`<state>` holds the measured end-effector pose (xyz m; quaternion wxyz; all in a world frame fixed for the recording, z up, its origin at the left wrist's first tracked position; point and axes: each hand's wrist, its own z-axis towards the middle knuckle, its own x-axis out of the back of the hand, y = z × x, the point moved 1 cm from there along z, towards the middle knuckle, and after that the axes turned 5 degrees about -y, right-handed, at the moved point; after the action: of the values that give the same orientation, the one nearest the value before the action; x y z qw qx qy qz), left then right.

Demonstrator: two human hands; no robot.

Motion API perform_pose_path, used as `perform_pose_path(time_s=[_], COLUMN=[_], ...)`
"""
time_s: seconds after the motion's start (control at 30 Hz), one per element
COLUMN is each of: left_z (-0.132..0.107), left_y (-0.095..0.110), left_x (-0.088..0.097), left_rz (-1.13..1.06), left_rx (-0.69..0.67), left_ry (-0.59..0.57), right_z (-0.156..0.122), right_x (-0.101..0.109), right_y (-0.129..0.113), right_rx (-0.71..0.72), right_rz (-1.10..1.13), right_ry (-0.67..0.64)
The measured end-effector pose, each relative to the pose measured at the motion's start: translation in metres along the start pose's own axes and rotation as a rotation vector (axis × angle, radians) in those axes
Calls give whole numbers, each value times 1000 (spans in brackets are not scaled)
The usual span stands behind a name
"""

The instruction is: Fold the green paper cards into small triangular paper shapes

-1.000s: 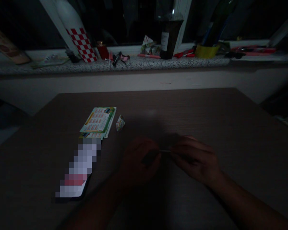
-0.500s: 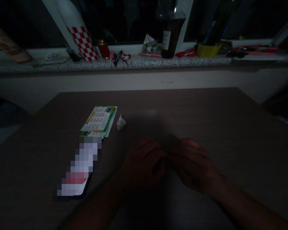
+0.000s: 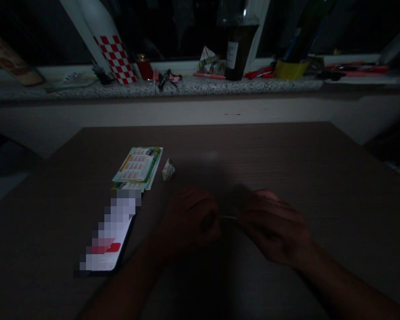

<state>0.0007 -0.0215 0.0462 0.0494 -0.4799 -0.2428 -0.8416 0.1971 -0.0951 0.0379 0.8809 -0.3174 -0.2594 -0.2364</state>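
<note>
Between my two hands runs a thin pale strip (image 3: 228, 217), possibly the edge of a piece of paper; the light is too dim to be sure. My left hand (image 3: 191, 220) is closed on its left end, thumb and fingers pinched. On the other end, my right hand (image 3: 276, 224) is closed with its fingers bent together. Most of the strip is hidden by the fingers. Beyond my left hand a small folded paper piece (image 3: 168, 170) with printed sides stands on the table, beside a stack of printed calendar cards (image 3: 136, 165).
A lit phone (image 3: 108, 262), partly blurred out, lies left of my left forearm on the dark wooden table (image 3: 270, 151). Along the stone windowsill (image 3: 200, 89) stand a red-and-white checkered bottle (image 3: 116, 58), a dark bottle (image 3: 235, 53), a yellow holder (image 3: 290, 70) and small items.
My hands have moved apart, the left one leftward and the right one slightly rightward. More of the pale strip now shows between them. The cards and folded paper piece have stayed put.
</note>
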Motion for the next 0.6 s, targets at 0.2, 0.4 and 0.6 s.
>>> perform_pose_path(time_s=[0.2,0.4,0.6], left_z=[-2,-1,0], left_y=[-7,6,9], left_x=[4,-2,-12], left_rz=[-26,-53,-241], left_rx=[59,69,158], left_ry=[-25,-89,47], right_z=[1,1,1], right_x=[3,-2,-2], right_y=[5,5,8], right_rx=[-49,-66,-150], right_rz=[56,72,70], right_ry=[-38,-59,27])
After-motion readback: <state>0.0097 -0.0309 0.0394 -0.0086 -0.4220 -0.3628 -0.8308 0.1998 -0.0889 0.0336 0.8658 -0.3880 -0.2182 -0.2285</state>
